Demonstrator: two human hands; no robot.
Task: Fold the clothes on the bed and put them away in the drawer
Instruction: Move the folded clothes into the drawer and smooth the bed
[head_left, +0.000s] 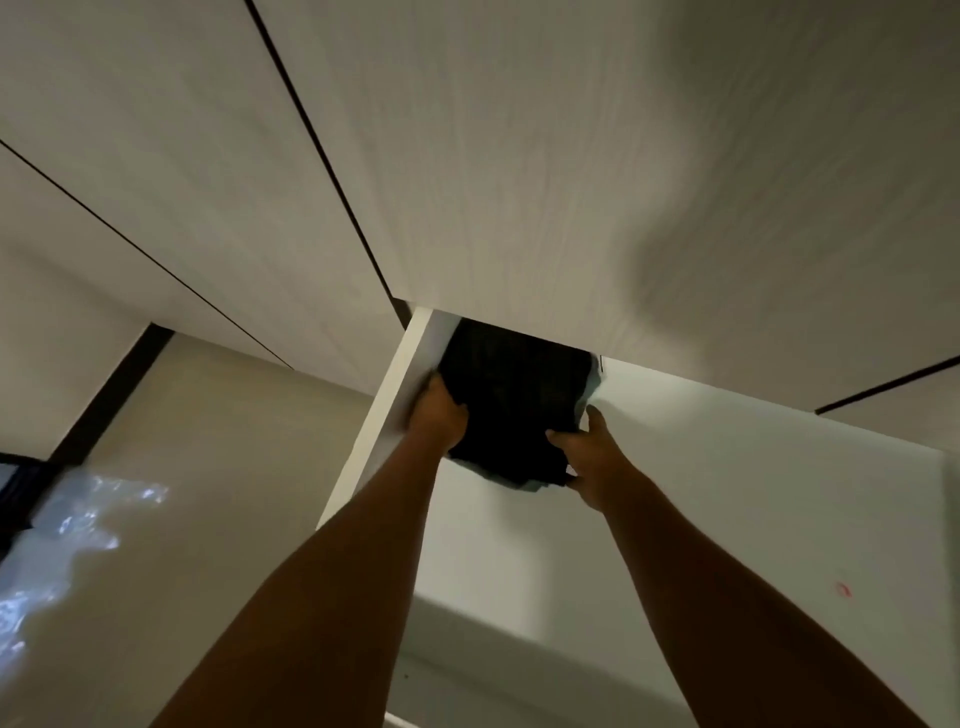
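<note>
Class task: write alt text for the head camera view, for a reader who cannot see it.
A person's left hand and right hand hold a folded dark garment by its sides in the back left corner of an open white drawer. A paler cloth shows at the garment's edges, and pale cabinet fronts rise behind.

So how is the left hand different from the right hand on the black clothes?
The left hand holds the clothes by the left edge, beside the drawer wall; the right hand holds the near right corner. The left hand's fingers are hidden in the cloth; the right hand shows one finger pointing up. Both grip the same clothes.
</note>
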